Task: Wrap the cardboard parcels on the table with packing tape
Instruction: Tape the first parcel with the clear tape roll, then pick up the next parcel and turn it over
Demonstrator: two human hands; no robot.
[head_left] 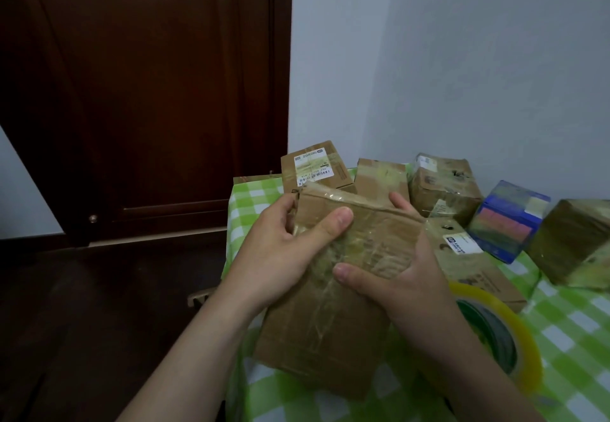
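Both hands grip a flat cardboard parcel [330,322], tilted just above the green-checked tabletop [577,322]. The left hand [280,250] curls round its upper left corner, thumb on top, and the right hand [406,276] clasps its right edge. It looks light and fairly stiff, and its glossy tape is likely slippery, so the edges offer the surest hold. The brown, creased board is already banded with clear tape. A yellow tape roll [515,339] lies by the right wrist.

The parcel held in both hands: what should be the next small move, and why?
Probably the right hand should let go and take the tape roll lying just beside it: both hands grip the parcel, and neither holds tape. The left hand alone seems able to steady it.
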